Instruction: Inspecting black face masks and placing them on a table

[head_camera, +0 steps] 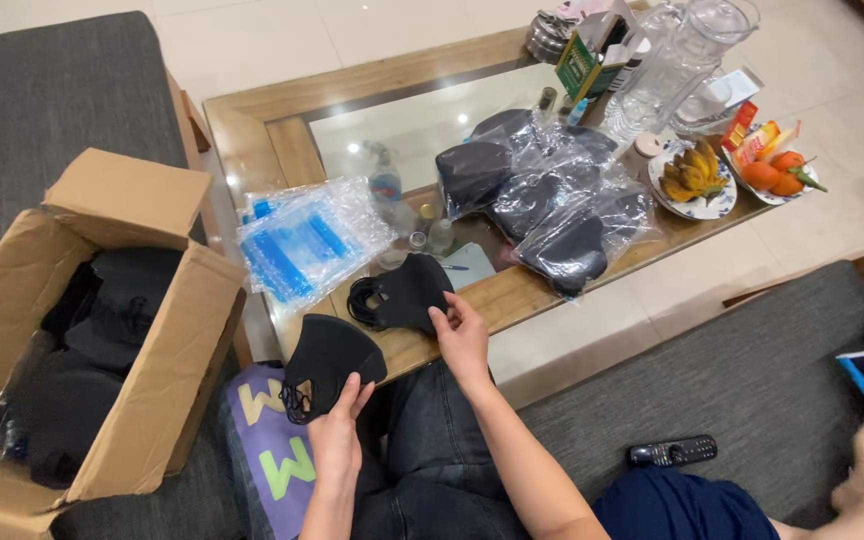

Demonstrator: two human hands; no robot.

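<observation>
Black face mask [327,365]: soft fabric, curved cup shape, ear loops bunched at its 7 o'clock corner, held off the surface at a tilt, pinched at its lower edge. Stack of black masks [402,292]: at 1 o'clock from it, lying flat on the wooden rim of the surface, loops spilling at 9 o'clock.
</observation>
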